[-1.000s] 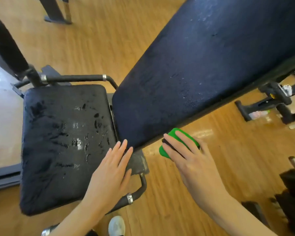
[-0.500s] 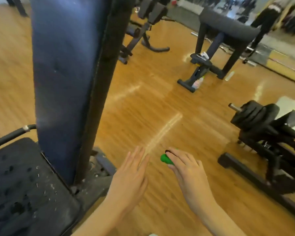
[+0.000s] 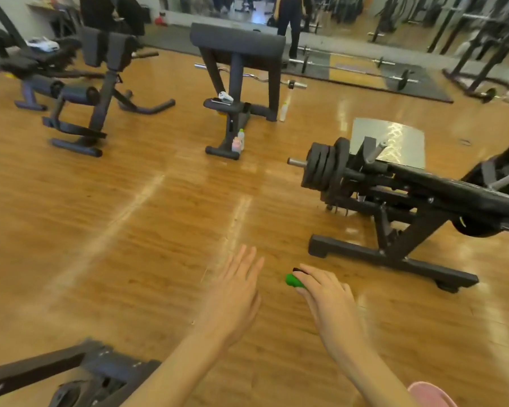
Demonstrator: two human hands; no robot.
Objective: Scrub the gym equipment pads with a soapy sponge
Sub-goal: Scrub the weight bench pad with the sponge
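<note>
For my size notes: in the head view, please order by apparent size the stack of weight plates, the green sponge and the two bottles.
1. stack of weight plates
2. two bottles
3. green sponge, mostly hidden under the right hand, so ranks 2 and 3 are unsure.

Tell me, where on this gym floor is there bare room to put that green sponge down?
The widest bare patch of wood floor lies ahead of the left hand, bordered by the preacher bench beyond and the plate-loaded machine on the right. The right hand grips the sponge. Bottles crowd the bench's foot.
</note>
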